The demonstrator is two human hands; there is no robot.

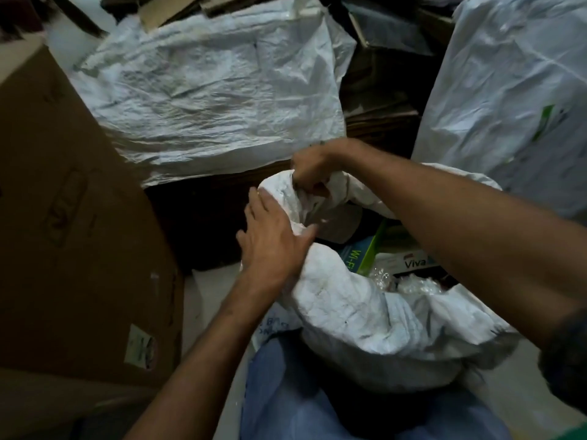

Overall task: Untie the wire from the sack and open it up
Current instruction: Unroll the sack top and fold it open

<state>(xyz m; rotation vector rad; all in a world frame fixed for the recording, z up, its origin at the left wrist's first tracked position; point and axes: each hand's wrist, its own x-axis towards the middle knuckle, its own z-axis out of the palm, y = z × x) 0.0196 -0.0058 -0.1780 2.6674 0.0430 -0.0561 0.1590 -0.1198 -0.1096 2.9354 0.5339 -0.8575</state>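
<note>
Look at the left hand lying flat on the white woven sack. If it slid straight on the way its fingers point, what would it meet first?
Probably the bunched rim of the white woven sack where the right hand is pinching it; the left hand points up-screen toward that fold. Depth is unclear.

Your sack point(349, 315) is a crumpled white woven-plastic bag sitting low and right of centre, right in front of your legs, its mouth already gaping with the rim rolled and folded outward. Through the opening you can see a green-edged box, a white carton printed "Viva" and some clear crinkled plastic. A thin dark strand that may be the wire point(347, 188) runs across the bunched fabric at the far rim, though it is too faint to be sure.
</note>
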